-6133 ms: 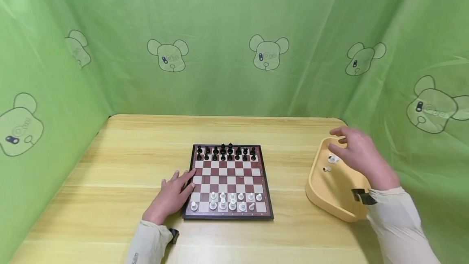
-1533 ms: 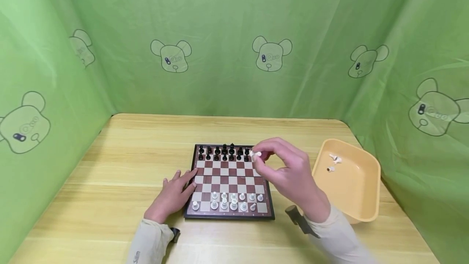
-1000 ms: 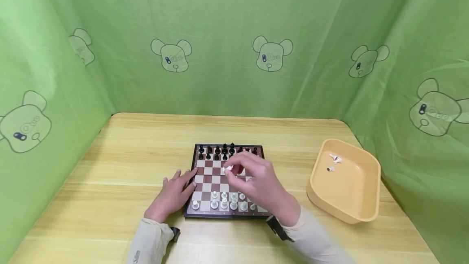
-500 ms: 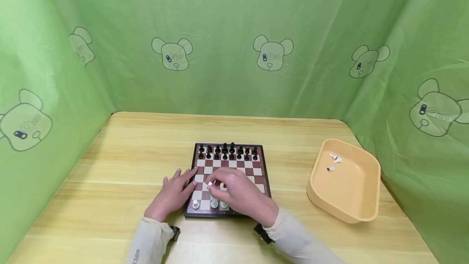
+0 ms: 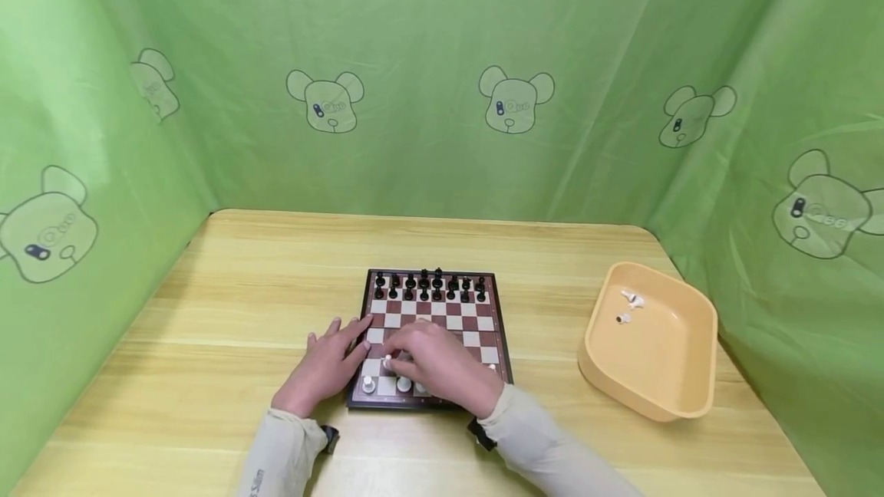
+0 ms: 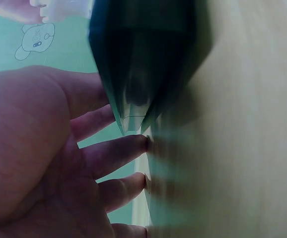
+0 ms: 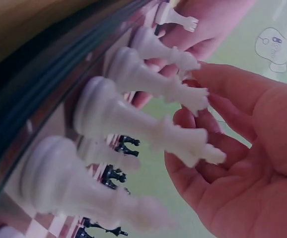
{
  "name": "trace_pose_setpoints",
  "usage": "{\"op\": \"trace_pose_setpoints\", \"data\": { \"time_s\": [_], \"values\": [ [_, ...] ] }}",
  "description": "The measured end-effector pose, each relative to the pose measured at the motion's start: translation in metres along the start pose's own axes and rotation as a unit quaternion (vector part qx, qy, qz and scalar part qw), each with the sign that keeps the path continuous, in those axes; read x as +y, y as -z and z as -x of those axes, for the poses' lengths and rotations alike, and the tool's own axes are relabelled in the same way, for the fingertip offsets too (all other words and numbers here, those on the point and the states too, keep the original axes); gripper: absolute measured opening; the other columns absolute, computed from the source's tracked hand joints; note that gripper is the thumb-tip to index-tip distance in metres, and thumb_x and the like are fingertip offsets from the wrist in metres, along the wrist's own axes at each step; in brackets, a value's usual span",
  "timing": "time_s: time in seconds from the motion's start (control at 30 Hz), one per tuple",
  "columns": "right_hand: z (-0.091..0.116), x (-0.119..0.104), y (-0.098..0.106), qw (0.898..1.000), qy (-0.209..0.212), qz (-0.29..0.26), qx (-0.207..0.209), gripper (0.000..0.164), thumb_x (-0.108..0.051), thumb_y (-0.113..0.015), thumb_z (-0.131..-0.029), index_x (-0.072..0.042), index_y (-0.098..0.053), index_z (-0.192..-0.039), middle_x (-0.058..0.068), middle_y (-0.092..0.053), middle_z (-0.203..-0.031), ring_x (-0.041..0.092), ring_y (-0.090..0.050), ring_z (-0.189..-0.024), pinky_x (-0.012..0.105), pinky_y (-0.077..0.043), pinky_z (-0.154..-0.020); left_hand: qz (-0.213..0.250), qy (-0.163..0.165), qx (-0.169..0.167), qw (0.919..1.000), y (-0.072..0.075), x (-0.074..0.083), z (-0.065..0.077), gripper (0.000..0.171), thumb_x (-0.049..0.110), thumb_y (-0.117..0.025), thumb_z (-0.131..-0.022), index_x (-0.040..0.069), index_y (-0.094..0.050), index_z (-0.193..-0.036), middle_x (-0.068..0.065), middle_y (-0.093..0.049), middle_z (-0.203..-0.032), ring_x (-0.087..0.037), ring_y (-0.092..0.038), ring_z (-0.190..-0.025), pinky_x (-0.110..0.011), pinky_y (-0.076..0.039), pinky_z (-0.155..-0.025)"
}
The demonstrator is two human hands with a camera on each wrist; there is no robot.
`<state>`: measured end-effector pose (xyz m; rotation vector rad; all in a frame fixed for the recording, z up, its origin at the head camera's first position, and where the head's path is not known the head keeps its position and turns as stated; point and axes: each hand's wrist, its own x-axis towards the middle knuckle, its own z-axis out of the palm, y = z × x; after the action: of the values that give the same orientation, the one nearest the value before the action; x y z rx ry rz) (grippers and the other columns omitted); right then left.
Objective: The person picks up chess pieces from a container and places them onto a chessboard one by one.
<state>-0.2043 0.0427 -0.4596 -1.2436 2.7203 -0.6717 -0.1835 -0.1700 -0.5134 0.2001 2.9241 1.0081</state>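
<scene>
A folding chessboard [image 5: 435, 336] lies on the table. Along its left edge rests my left hand [image 5: 321, 370], thumb and index finger on the frame; in the left wrist view, other fingertips [image 6: 142, 144] touch the tabletop. My right hand [image 5: 442, 363] is over the near left part of the board and pinches a white pawn [image 5: 387, 362], low over a square in the second row. Around it stand a white rook [image 5: 368, 385] in the near left corner and, in the right wrist view, a white king [image 7: 138, 121] and other white pieces. The right hand hides several white pieces in the head view.
Black chess pieces [image 5: 424, 284] stand in two rows at the board's far side. Right of the board is an orange tray [image 5: 645, 363] with a few white pieces [image 5: 632, 299] lying in it. Green cloth [image 5: 414, 144] surrounds the wooden table [image 5: 290, 251].
My right hand has come from over the tray, carrying the white pawn leftward across the board, then down to the near left squares. The left hand has stayed at the board's edge.
</scene>
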Motion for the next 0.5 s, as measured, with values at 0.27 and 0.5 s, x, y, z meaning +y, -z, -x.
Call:
{"op": "trace_pose_setpoints", "data": {
  "time_s": [0.27, 0.5],
  "values": [
    [-0.007, 0.005, -0.006, 0.999, 0.022, 0.029, -0.009, 0.023, -0.017, -0.075, -0.096, -0.014, -0.078, -0.119, -0.002, -0.077, -0.115, 0.014, -0.07, -0.108, 0.034, -0.053, -0.103, 0.003, 0.0, -0.002, 1.0, -0.001, -0.001, -0.001, 0.051, 0.028, -0.053, -0.108, 0.015, -0.046, -0.157, -0.024, -0.045, -0.156, -0.051, -0.024, -0.151, -0.077, -0.004, -0.116],
    [-0.016, 0.008, -0.006, 0.999, 0.016, 0.014, -0.038, 0.023, -0.014, -0.078, -0.093, -0.013, -0.079, -0.116, -0.003, -0.078, -0.112, 0.01, -0.072, -0.099, 0.026, -0.057, -0.095, 0.001, -0.001, 0.0, 1.0, -0.001, -0.002, -0.001, 0.051, 0.028, -0.053, -0.108, 0.014, -0.046, -0.157, -0.025, -0.045, -0.156, -0.051, -0.024, -0.151, -0.077, -0.004, -0.116]
  ]
}}
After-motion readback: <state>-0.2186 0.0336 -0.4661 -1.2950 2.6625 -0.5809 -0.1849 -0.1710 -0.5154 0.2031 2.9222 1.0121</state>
